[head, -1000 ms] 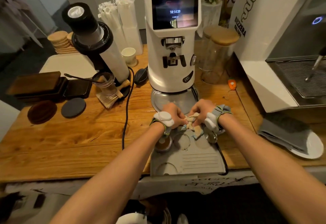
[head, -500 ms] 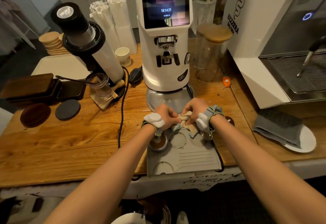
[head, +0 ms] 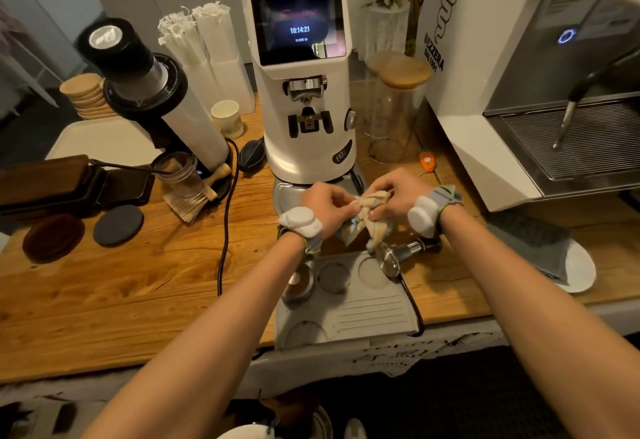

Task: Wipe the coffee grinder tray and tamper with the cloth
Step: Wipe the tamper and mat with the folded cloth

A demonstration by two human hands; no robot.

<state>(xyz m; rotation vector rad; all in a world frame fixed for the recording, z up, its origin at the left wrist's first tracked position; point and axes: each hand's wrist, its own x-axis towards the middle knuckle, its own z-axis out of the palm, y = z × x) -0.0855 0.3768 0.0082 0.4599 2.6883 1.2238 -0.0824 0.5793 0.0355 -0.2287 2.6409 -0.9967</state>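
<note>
Both hands hold a small cream and blue cloth (head: 367, 211) between them, just above the front edge of the grinder's round metal tray (head: 290, 193). My left hand (head: 327, 204) pinches its left side and my right hand (head: 393, 193) pinches its right side. The white coffee grinder (head: 301, 92) stands right behind. A metal tamper (head: 398, 254) lies on its side below my right wrist, at the top right corner of the grey tamping mat (head: 349, 303). A second round tamper-like piece (head: 299, 283) sits in the mat's left recess.
A black and white grinder (head: 149, 92) with a glass cup (head: 180, 174) and brush stands at left. Black cables (head: 225, 231) run across the wooden counter. Glass jars (head: 394, 109) and the espresso machine (head: 540, 92) are at right, with a grey towel on a white plate (head: 578, 265).
Both hands have lifted the cloth slightly and kept working it between the fingers. The tamper lying on its side now shows below my right wrist. The camera has moved a little closer.
</note>
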